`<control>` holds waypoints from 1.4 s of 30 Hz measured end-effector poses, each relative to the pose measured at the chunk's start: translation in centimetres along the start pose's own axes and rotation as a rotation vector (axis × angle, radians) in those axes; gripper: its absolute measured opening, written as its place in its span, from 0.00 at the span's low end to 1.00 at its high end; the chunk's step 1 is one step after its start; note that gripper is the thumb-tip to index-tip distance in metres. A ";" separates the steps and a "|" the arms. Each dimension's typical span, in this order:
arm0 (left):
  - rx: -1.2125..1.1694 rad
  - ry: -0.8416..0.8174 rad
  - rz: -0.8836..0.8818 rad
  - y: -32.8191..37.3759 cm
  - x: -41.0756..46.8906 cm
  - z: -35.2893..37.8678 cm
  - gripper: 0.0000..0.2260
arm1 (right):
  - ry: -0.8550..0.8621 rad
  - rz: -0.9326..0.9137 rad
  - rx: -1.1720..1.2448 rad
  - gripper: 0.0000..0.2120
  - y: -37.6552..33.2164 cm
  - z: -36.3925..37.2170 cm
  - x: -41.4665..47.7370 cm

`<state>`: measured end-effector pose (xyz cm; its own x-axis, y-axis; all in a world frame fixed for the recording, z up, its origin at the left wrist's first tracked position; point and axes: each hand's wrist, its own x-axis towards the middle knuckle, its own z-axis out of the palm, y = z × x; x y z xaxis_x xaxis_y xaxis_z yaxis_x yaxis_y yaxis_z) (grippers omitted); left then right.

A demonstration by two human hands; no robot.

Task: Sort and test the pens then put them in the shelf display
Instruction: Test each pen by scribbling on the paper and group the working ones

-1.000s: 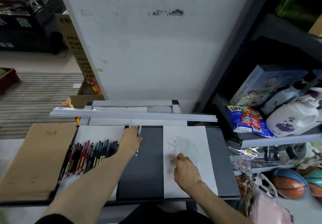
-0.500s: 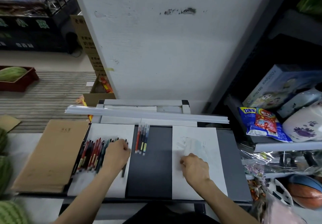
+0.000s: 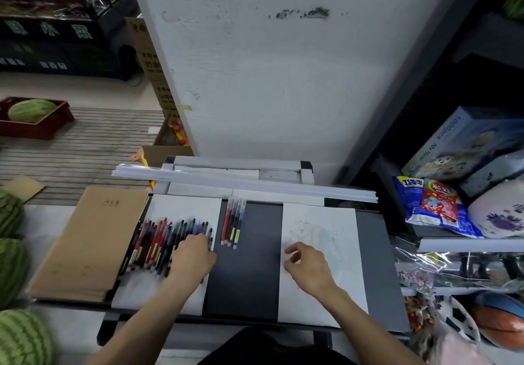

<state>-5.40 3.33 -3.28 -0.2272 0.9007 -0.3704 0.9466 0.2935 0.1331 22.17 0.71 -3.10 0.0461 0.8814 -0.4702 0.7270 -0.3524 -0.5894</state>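
On the dark desk (image 3: 243, 274) in front of the white pillar (image 3: 283, 66), the left hand (image 3: 192, 259) lies palm-down over the right end of the row of pens (image 3: 161, 240), a fan of red, black, green and blue barrels on a white sheet (image 3: 184, 208); fingers curl onto the pens there, but whether any one pen is actually gripped, I cannot tell. Just beside that, four sorted pens (image 3: 233, 222) lie side by side on the bare dark strip, one red and the others darker, apart from both hands. Over on the test sheet (image 3: 326, 222), faintly scribbled, the right hand (image 3: 309, 265) rests with thumb and forefinger loosely parted and nothing in them. Left of the pens, a stack of brown notebooks (image 3: 88, 242) crowds the desk edge, its cover print too small to read. Striped watermelons (image 3: 14, 268) press in at the far left, another sits in a red crate (image 3: 42, 129). A long white strip (image 3: 246, 180) runs across the back of the desk. To the right, shelving holds a blue box (image 3: 459, 143) marked "1000pcs" and "50x70cm", a blue and red snack bag (image 3: 431, 205), and a basketball (image 3: 499, 319) lower down. Cardboard boxes (image 3: 150, 61) behind the pillar carry printing, not legible.
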 end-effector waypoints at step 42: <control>-1.043 -0.228 0.341 4.1 -7.7 -2.2 0.14 | -0.040 -0.060 1.002 0.07 -9.3 -1.0 -4.9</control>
<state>-0.32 -1.73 2.17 0.1562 0.9367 -0.3133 0.2719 0.2641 0.9254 15.84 0.02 5.36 -0.0080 0.9017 -0.4322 -0.1856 -0.4261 -0.8854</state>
